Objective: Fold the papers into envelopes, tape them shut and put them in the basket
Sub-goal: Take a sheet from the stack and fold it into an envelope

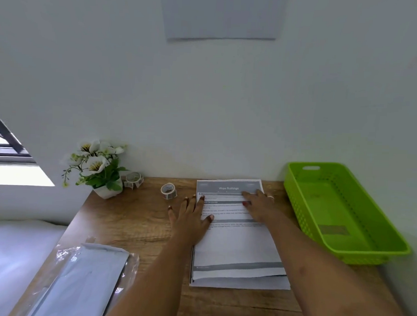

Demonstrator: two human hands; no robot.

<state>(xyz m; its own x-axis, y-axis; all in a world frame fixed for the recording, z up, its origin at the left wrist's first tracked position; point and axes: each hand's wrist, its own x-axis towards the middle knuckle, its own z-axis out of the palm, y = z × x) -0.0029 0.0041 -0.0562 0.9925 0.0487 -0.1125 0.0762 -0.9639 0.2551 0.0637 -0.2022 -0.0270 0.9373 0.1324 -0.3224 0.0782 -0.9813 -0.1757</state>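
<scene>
A stack of printed papers (237, 250) lies in the middle of the wooden table (133, 223). My left hand (191, 219) rests flat with fingers spread on the stack's left edge. My right hand (260, 204) lies flat on the upper part of the top sheet, a ring on one finger. A roll of tape (168, 191) stands on the table just left of the papers. The green plastic basket (342, 253) sits at the right, with only a small label inside.
A white pot of artificial flowers (97, 167) stands at the back left, with a second tape roll (133, 179) beside it. A plastic sleeve holding grey sheets (82, 279) lies at the front left corner. The wall runs close behind the table.
</scene>
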